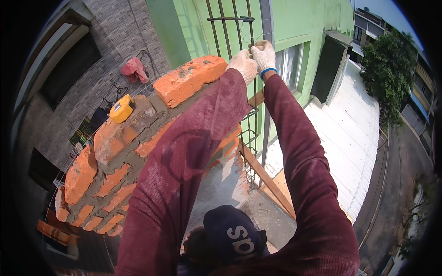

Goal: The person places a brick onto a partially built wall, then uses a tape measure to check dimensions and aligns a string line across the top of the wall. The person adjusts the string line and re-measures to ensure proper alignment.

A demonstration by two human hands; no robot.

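Observation:
Both my gloved hands reach up to a vertical rebar cage [230,19] before a green wall. My left hand [243,66] has its fingers curled at the rods; what it grips is hidden. My right hand [263,55] pinches at a rod just beside it, among thin wire or string [247,38], and I cannot make out exactly what it holds. A taut line runs over the brick wall toward the rods. A loose-looking orange brick [189,79] tops the mortared brickwork [115,191] left of my hands, and a yellow plastic tool [121,108] rests on it.
A slanted wooden board [268,181] stands below the cage by a grey ledge. A white corrugated roof [343,138] drops away at the right toward a street and tree. A pink cloth [133,70] is at the upper left. Dark lettered headwear or clothing [230,230] fills the bottom centre.

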